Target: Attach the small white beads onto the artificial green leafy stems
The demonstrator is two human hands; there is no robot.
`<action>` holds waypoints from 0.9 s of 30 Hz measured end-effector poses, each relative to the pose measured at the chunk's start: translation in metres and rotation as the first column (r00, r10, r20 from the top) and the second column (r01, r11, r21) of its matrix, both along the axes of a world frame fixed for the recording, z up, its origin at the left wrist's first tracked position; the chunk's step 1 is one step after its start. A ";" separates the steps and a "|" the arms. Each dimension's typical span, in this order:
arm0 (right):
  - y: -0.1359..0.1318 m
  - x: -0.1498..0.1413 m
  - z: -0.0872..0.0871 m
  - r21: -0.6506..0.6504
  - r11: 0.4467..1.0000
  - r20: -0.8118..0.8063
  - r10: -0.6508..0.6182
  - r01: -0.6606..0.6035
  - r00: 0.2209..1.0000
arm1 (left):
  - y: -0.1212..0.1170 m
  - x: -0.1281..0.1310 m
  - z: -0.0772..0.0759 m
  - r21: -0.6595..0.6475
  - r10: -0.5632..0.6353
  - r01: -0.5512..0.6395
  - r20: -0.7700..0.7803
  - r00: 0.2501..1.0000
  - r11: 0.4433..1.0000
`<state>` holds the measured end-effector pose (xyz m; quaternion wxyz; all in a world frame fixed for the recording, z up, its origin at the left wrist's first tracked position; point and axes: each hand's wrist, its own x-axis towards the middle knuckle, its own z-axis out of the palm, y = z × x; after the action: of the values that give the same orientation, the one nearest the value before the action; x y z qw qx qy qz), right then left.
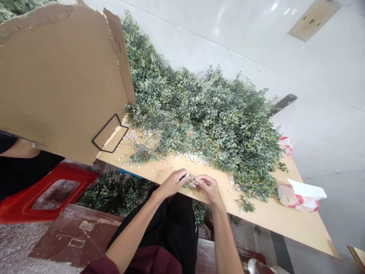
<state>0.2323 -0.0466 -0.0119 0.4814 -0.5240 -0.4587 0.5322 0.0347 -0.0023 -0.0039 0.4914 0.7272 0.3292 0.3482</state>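
My left hand point(173, 183) pinches a small artificial leaf sprig point(190, 184) just over the table's front edge. On the other side of the sprig, my right hand point(209, 187) has its thumb and finger pressed together at the sprig's right end. A tiny white piece seems to be at those fingertips, too small to make out well. Beyond my hands lies a small heap of white beads or buds point(194, 157). Behind it, a big mound of green artificial foliage point(216, 110) covers much of the table point(256, 222). A loose sprig point(245, 204) lies to the right of my hands.
A large cardboard sheet point(62, 76) stands at the left, with a black wire frame point(110, 133) by its lower corner. A knife-like handle point(283, 104) sticks out behind the foliage. A red-and-white wrapper point(299, 196) lies right. Another person's arm point(21, 148) shows near a red stool point(57, 190).
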 end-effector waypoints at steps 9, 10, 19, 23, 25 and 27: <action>-0.003 -0.002 0.008 0.017 0.995 0.104 0.093 -0.095 0.990 | -0.001 -0.001 0.007 0.071 -0.098 0.102 -0.068 0.993 0.992; -0.003 -0.003 0.009 0.025 0.995 0.109 0.095 -0.098 0.989 | -0.001 -0.001 0.006 0.092 -0.109 0.116 -0.075 0.991 0.989; -0.002 0.001 -0.001 0.026 0.994 0.031 0.104 -0.105 0.994 | -0.001 -0.002 0.001 0.135 -0.155 0.171 -0.120 0.981 0.976; -0.002 0.000 -0.001 0.026 0.993 0.036 0.112 -0.113 0.993 | -0.002 -0.002 0.001 0.142 -0.153 0.168 -0.112 0.982 0.976; -0.002 0.000 0.000 0.019 0.993 0.047 0.116 -0.117 0.992 | -0.002 -0.002 0.002 0.150 -0.157 0.173 -0.115 0.981 0.973; -0.001 -0.001 0.002 0.011 0.992 0.057 0.124 -0.125 0.991 | -0.001 -0.002 0.002 0.162 -0.163 0.181 -0.116 0.980 0.970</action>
<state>0.2316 -0.0481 -0.0098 0.4380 -0.5055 -0.5080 0.5427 0.0327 -0.0038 -0.0015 0.4377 0.8096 0.2583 0.2938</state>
